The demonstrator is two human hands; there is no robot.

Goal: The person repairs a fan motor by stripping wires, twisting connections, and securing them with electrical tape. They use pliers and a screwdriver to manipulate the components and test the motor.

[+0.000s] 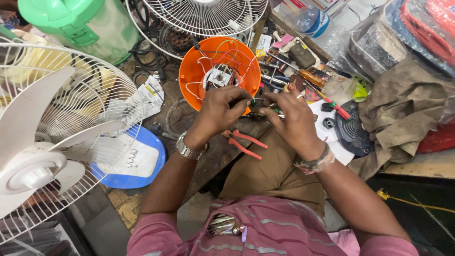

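We cannot make out what sits between our fingertips: a small dark part, mostly hidden by our own fingers. Our left hand [219, 110] curls narrow, fingers pinched at the lower rim of the orange fan housing [195, 71]; our right hand [290, 116] pinches close beside it, fingertips nearly meeting the left's. Whether either grips a wire or only touches it, we cannot tell. The housing lies open like a bowl, holding a grey motor block [218, 77] and loose white, red and green wires [204, 61]. Red-handled pliers [246, 143] lie on our knee just under the wrists. The white fan [42, 142] at left is cut off by the frame edge. Tools [303, 71] crowd the bench behind the housing, leaving little free room around the hands.
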